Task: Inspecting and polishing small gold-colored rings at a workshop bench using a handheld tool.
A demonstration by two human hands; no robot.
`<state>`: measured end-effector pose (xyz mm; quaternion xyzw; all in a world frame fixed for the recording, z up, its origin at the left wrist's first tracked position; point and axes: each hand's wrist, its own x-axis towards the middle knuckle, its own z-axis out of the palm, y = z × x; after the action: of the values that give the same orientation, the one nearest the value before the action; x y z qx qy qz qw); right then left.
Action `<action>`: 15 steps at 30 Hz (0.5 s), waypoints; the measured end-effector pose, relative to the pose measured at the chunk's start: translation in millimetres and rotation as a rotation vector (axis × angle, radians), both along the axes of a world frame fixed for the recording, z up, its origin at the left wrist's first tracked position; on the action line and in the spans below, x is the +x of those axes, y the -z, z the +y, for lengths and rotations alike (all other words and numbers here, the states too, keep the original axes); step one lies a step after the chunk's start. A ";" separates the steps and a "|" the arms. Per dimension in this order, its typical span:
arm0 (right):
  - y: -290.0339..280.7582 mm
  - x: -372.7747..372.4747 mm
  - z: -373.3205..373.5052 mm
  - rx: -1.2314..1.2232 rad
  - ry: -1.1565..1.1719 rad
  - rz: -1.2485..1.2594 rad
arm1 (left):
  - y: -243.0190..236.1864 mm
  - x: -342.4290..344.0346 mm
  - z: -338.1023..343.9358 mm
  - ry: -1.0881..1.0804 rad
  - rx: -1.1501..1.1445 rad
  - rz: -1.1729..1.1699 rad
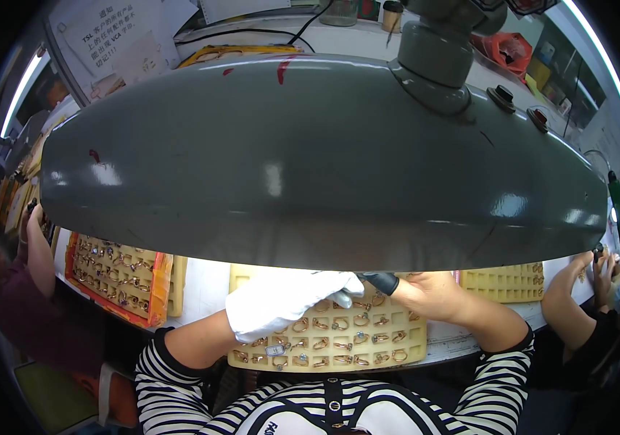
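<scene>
My left hand, in a white glove, has its fingers bent together over the far part of a cream ring tray. Black covers show on the fingers of my right hand, which meets the left from the other side. Both hands are closed at the fingertips, and the lamp's edge partly covers them; whatever they hold cannot be made out. Rows of gold-coloured rings, some with stones, stand in the tray's slots beneath my hands. A small white tag lies among the rings.
A large grey lamp hood hangs low over the bench. Left stands an orange-rimmed tray of rings; right lies a yellow slotted tray. Other people's arms reach in at both sides. A paper cup stands behind.
</scene>
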<state>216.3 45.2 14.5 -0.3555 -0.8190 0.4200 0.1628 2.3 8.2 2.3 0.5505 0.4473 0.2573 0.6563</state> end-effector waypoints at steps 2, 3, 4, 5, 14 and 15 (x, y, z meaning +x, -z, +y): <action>-3.7 -2.4 -1.9 -0.024 -0.001 0.016 | 1.3 -0.4 -3.5 -0.029 -0.028 -0.086; -3.6 -3.1 -3.6 0.052 -0.052 0.085 | 6.3 -1.7 -3.9 -0.026 -0.012 -0.108; -3.4 -1.5 -7.0 0.045 -0.063 0.073 | -1.7 -0.3 -3.6 0.004 -0.107 -0.159; -3.9 -0.1 -9.7 0.039 -0.073 0.061 | 3.2 -2.0 -4.6 0.005 -0.058 -0.118; 2.9 4.7 1.2 0.023 -0.071 -0.008 | 8.0 -7.6 -2.3 0.106 -0.109 -0.217; 4.1 6.1 1.1 0.095 -0.065 -0.017 | 2.6 -7.1 -2.4 0.112 -0.052 -0.146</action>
<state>222.5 46.3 10.4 -0.3244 -0.8504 0.3825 0.1588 -4.8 5.8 -0.3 0.5373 0.3734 0.2480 0.7144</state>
